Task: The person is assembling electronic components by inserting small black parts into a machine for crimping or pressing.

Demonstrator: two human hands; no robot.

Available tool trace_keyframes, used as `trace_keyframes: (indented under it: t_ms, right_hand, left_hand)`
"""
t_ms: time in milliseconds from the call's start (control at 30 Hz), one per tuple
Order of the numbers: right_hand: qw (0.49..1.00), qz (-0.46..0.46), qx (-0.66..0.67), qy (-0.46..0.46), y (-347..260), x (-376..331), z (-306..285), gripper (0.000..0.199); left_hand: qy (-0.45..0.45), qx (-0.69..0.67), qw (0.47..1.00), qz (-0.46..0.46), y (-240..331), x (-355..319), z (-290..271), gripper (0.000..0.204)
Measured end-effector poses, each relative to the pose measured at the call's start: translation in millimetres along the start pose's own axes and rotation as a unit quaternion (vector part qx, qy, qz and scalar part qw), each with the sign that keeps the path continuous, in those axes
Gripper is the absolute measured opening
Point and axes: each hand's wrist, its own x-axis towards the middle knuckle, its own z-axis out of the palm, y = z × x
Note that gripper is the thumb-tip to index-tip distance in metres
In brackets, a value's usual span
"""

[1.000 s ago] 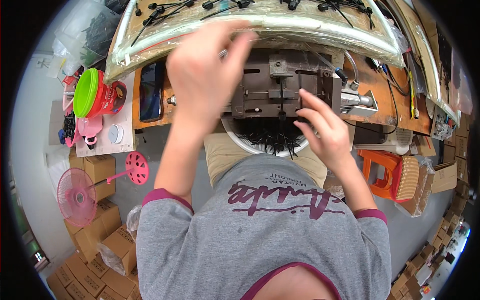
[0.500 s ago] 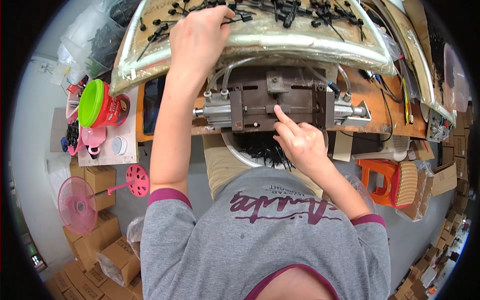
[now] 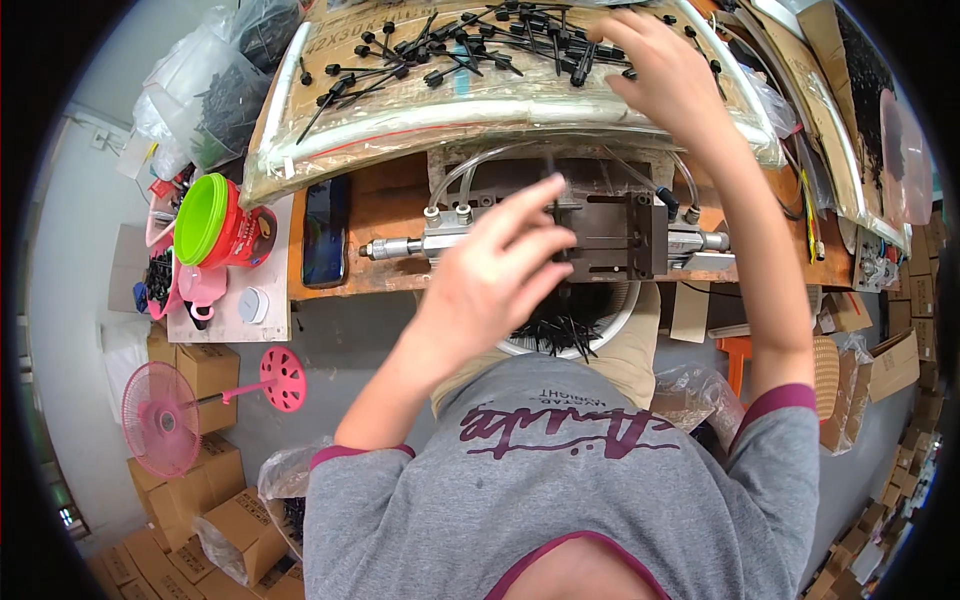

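Observation:
My left hand [image 3: 490, 265] is over the dark metal fixture [image 3: 600, 225], its fingers bent round a thin black rod-like part [image 3: 549, 165] that stands out past the fingertips and is blurred. Part of the fixture lies hidden under this hand. My right hand [image 3: 660, 75] reaches over the plastic-wrapped cardboard tray [image 3: 400, 130], thumb and fingers apart. Next to its fingertips lie several black parts with thin stems and thicker heads [image 3: 500, 40]. Below the fixture, at my lap, a white basket [image 3: 625, 315] holds many similar black parts [image 3: 560, 330].
Metal cylinders [image 3: 400, 247] with clear air hoses [image 3: 445, 180] flank the fixture. On the left are a phone [image 3: 324, 230], a red tub with a green rim [image 3: 205, 220] and a pink fan [image 3: 160, 420]. Cardboard boxes [image 3: 205, 480] stand on the floor; an orange stool [image 3: 735, 365] is at right.
My left hand has come down from the tray to the fixture. My right hand has left the fixture and moved up to the right part of the tray.

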Motion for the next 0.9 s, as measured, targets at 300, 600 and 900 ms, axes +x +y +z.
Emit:
trace_keyframes:
  t_ms: [300, 600, 900]
  right_hand:
    - [0.927, 0.079, 0.014, -0.366, 28.0, 66.5, 65.6, 0.042]
    - [0.932, 0.075, 0.035, -0.353, 16.4, 65.8, 41.8, 0.035]
    - [0.909, 0.091, 0.103, -0.393, 2.2, 78.4, 35.6, 0.034]
  left_hand:
    - [-0.023, 0.062, 0.997, -0.029, -3.4, -57.7, 62.8, 0.028]
    - [-0.016, 0.144, 0.989, -0.010, -13.5, -52.0, 75.0, 0.028]
    - [-0.076, 0.188, 0.979, -0.038, -15.3, -50.8, 75.9, 0.030]
